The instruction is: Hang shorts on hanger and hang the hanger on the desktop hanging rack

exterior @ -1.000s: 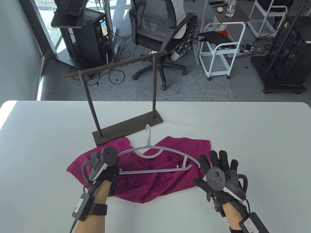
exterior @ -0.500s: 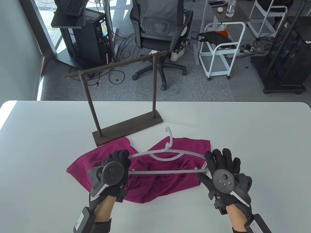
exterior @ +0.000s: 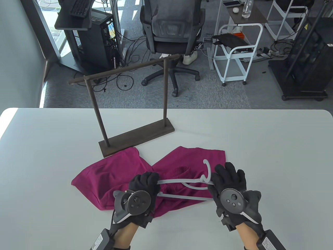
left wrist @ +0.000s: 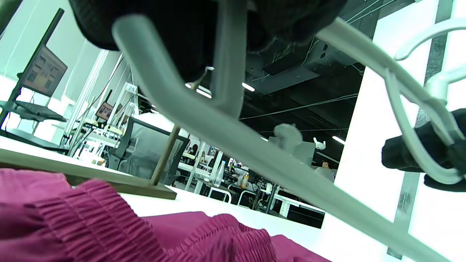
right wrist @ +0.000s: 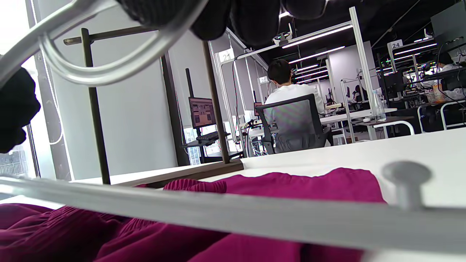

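Note:
Magenta shorts (exterior: 104, 179) lie spread on the white table (exterior: 260, 145), in front of the dark wooden rack (exterior: 135, 136). Both hands hold a grey plastic hanger (exterior: 182, 196) a little above the shorts. My left hand (exterior: 145, 182) grips its left end with curled fingers. On the other end, near the hook (exterior: 206, 169), my right hand (exterior: 225, 177) closes its fingers. The left wrist view shows the hanger's bar (left wrist: 276, 160) over the pleated waistband (left wrist: 91, 222). From the right wrist, the bar (right wrist: 218, 209) crosses low above the shorts (right wrist: 291, 182).
The rack's top bar (exterior: 125, 69) stands high over the table's far half, carrying nothing. Beyond the table's far edge are an office chair (exterior: 169, 33), a white cart (exterior: 234, 52) and computer stands. A person sits at a desk in the right wrist view.
The hanger has come nearer and to the right, its hook swinging right. My left hand moved right with it. My right hand, open beside it before, now holds its right end.

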Action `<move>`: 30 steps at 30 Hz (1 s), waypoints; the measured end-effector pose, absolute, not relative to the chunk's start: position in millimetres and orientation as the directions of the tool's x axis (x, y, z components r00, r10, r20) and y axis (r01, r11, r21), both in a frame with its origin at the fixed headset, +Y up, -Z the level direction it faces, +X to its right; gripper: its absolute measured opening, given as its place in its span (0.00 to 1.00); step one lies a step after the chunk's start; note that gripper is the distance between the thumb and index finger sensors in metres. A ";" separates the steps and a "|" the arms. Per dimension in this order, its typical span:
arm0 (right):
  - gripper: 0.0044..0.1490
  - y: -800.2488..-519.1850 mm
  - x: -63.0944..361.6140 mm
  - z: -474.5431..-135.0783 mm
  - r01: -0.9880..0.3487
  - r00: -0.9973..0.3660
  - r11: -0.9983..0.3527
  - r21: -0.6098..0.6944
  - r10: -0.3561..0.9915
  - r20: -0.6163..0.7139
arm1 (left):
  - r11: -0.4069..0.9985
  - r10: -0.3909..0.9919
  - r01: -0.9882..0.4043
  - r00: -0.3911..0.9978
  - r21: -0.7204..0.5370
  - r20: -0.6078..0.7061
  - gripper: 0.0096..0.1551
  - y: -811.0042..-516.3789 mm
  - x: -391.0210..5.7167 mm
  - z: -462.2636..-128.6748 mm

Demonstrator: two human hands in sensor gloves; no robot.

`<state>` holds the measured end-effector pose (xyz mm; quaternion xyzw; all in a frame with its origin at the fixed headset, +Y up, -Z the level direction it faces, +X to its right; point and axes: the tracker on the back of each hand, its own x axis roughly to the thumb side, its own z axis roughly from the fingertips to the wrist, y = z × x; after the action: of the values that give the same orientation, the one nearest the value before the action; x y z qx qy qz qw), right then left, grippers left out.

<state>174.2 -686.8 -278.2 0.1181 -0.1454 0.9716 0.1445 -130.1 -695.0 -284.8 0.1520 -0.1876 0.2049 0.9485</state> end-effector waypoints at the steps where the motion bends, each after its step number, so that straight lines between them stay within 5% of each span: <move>1: 0.33 -687.8 175.0 -279.0 -0.316 -0.930 -0.917 -0.245 0.248 0.271 | 0.871 0.328 -0.443 0.846 0.212 0.420 0.31 -695.5 -131.0 -285.9; 6: 0.32 -685.9 182.8 -281.7 -0.397 -0.905 -0.886 -0.241 0.334 0.264 | 0.853 0.404 -0.500 0.815 0.151 0.416 0.35 -698.7 -141.4 -292.2; 13: 0.32 -670.6 215.9 -281.2 -0.407 -0.913 -0.846 -0.345 0.365 0.184 | 0.829 0.440 -0.510 0.847 0.228 0.298 0.33 -683.5 -177.0 -299.0; 19: 0.32 -669.4 236.8 -284.4 -0.378 -0.925 -0.847 -0.374 0.362 0.116 | 0.953 0.292 -0.303 0.928 0.016 0.231 0.28 -695.6 -156.3 -324.4; 25: 0.32 -671.1 241.1 -286.1 -0.370 -0.928 -0.855 -0.364 0.361 0.094 | 0.972 0.119 -0.044 0.940 -0.232 0.320 0.38 -724.1 -112.7 -345.9; 30: 0.32 -671.9 241.4 -286.3 -0.372 -0.927 -0.854 -0.363 0.364 0.095 | 0.951 -0.042 0.135 0.948 -0.278 0.316 0.44 -741.9 -104.6 -352.5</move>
<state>241.4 -671.9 -286.3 0.0115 -0.1907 0.9628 0.1911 -104.6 -741.9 -352.5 -0.1495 -0.1551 -0.0453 0.9755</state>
